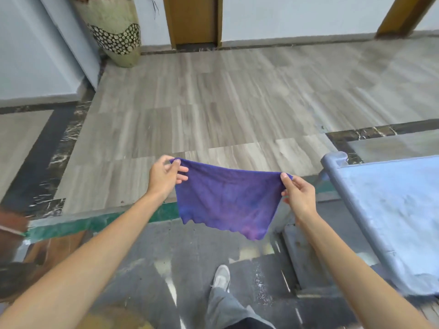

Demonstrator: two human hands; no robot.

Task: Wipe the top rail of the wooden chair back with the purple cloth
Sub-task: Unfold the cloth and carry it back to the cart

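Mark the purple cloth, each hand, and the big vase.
purple cloth (pixel 226 198): head view, middle of the hanging fabric.
left hand (pixel 164 178): head view, back of the hand, pinching the cloth's left corner.
right hand (pixel 298 194): head view, back of the hand, pinching the right corner.
vase (pixel 114 27): head view, patterned body.

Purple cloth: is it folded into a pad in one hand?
No, the purple cloth hangs spread open, its top corners pinched by the left hand and the right hand.
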